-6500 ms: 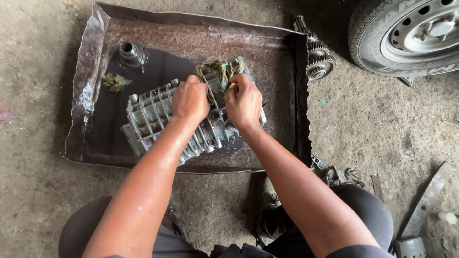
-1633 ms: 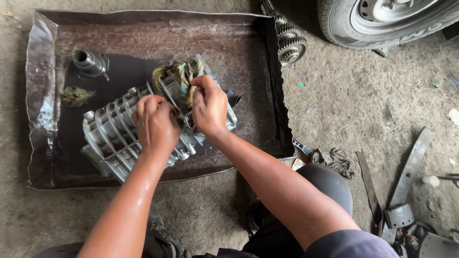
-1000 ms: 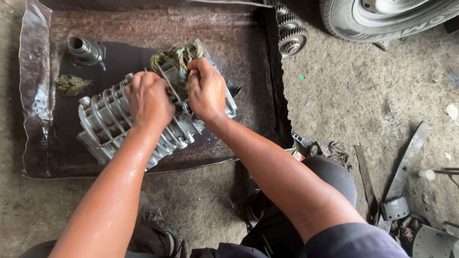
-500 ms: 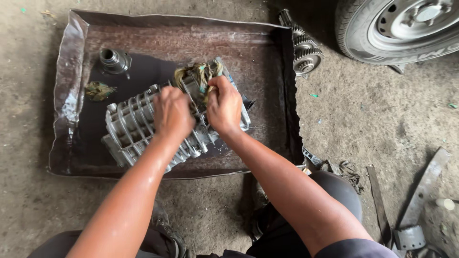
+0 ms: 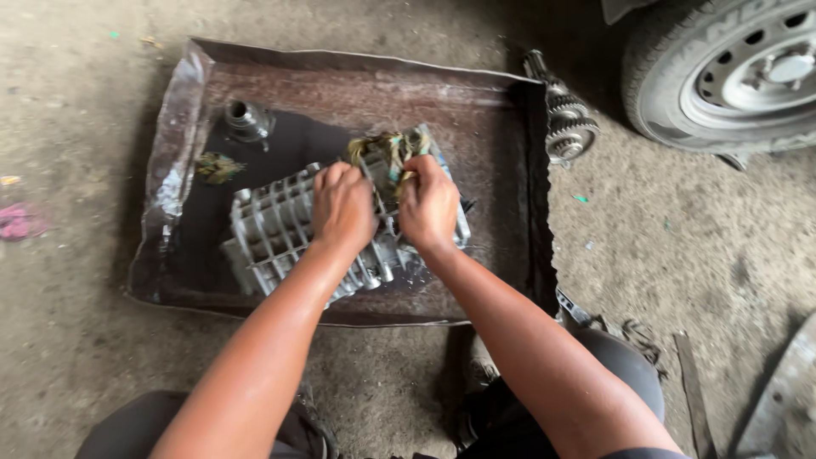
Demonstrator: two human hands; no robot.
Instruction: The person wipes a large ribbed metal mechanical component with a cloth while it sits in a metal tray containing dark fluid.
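You are mid-scrub on the ribbed aluminium gearbox casing [image 5: 280,234], which lies in the dark fluid of the rusty metal tray [image 5: 340,81] in front of you. Your right hand [image 5: 429,208] is clenched around a greenish rag wad [image 5: 387,151] at the casing's far end; your left hand [image 5: 342,206] presses down on the ribs, steadying it. Next, I judge, you need firm strokes between the ribs while the casing stays pinned. A gear shaft [image 5: 561,110] lies off the tray's right edge.
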